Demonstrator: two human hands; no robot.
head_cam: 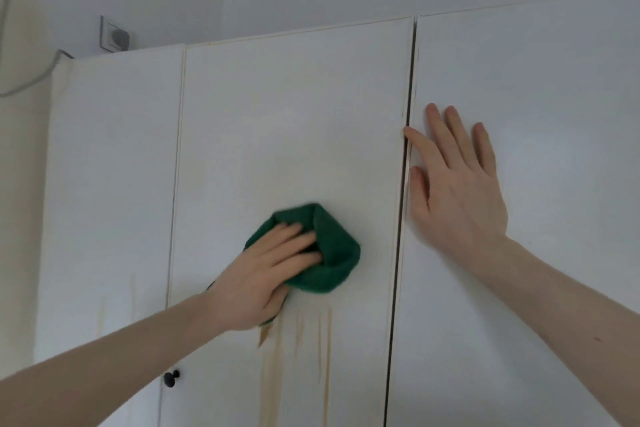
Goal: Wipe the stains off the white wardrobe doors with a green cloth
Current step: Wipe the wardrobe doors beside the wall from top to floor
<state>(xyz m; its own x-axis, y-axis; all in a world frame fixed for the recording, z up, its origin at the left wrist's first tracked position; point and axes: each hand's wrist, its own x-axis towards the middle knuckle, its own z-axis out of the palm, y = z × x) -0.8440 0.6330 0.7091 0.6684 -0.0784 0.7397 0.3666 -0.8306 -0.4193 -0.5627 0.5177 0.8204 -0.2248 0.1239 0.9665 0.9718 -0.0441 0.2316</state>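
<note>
While the green cloth point(332, 253) is pressed against the middle wardrobe door point(287, 135), it is seen bunched into a thick fold under the left hand point(263, 274), whose fingers are curled into the fabric and grip it. Brownish drip stains point(311, 357) are shown running down the panel directly below the cloth, reaching toward the bottom edge of the view; fainter yellowish streaks are visible higher on the same door and on the left door point(110, 184), low down near the black knob point(171, 378). The right hand point(457, 184) is laid flat on the right door point(536, 149), fingers straight and spread, nothing grasped, with the forefinger tip and thumb lying at the dark gap point(405, 184) between the two panels. A wall socket point(116, 36) and a grey cable point(31, 80) are seen above and to the left of the wardrobe.

Several risks may be judged from this arrangement. Because the cloth is wadded, only a small patch is likely kept in contact, so the stains could be smeared rather than lifted. Should the middle door be pushed or swing under wiping pressure, the fingertips at the gap could be pinched. The lower drips may be missed if the strokes are not carried downward.
</note>
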